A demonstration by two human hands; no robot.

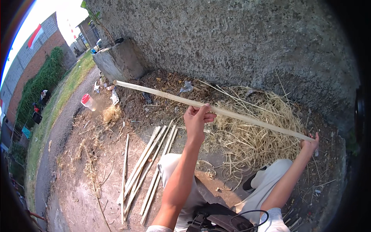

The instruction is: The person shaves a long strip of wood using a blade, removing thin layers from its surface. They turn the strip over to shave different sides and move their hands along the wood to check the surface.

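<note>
A long, pale bamboo strip (162,94) stretches across in front of me, its left end higher in the picture than its right. Near its middle my left hand (197,120) pinches it between thumb and fingers. At the strip's right end is my right hand (310,144), closed around the tip with one finger sticking up. Under the strip, on the right, spreads a heap of thin bamboo shavings (251,135). Several split bamboo strips (145,162) lie on the ground, left of my knees.
A rough grey wall (232,42) rises beyond the heap, with a concrete block (118,62) at its left. A clear container with a red lid (88,101) stands on the dirt. Litter (187,86) lies along the wall's foot. A paved path (58,127) runs down the left side.
</note>
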